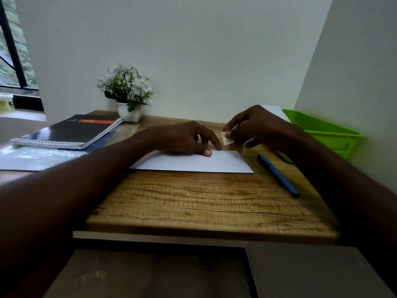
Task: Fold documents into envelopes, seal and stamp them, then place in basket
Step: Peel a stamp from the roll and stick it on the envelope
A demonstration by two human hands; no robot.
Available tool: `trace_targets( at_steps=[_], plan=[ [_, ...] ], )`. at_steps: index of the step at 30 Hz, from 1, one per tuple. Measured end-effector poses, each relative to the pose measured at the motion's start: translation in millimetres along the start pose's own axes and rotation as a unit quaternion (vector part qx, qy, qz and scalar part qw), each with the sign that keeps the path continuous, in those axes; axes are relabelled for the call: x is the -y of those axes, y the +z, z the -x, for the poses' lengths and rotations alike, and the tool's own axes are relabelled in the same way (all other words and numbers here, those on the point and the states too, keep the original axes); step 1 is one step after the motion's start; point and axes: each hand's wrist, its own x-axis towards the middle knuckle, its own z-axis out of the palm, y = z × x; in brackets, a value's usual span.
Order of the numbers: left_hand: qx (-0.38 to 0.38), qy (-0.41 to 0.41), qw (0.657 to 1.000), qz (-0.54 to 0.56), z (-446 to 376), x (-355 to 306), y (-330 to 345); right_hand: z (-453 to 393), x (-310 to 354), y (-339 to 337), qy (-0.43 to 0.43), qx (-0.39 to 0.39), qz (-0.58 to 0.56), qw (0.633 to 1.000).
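White paper sits under your left hand (189,139): the envelope (193,162) lies flat on the wooden desk (204,203), pinned near its far edge by your left thumb and forefinger, the other fingers loosely curled. Your right hand (255,125), at about one o'clock from the left, pinches a small stamp (227,138) between thumb and fingertips, hovering just above the envelope's far right corner. If your left hand eases off, the envelope could slide as you press, and the stamp may land crooked or overhang the edge; its sticky side could also cling to your fingers instead. A blue pen (278,174) lies at four o'clock from the envelope, and the green basket (322,130) waits at two o'clock, partly cut off by your right arm. You cannot tell the stamp's design, whether the flap is sealed, or what the white sheet behind your right hand is.
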Motion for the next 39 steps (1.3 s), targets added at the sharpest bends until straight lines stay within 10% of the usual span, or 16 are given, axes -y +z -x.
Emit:
trace_targets(
  at_steps=[39],
  plan=[
    [0.028,-0.024,0.999,0.009,-3.1,-1.0,4.6,3.7,-19.0,-1.2,0.075,0.038,0.105,0.991]
  ],
)
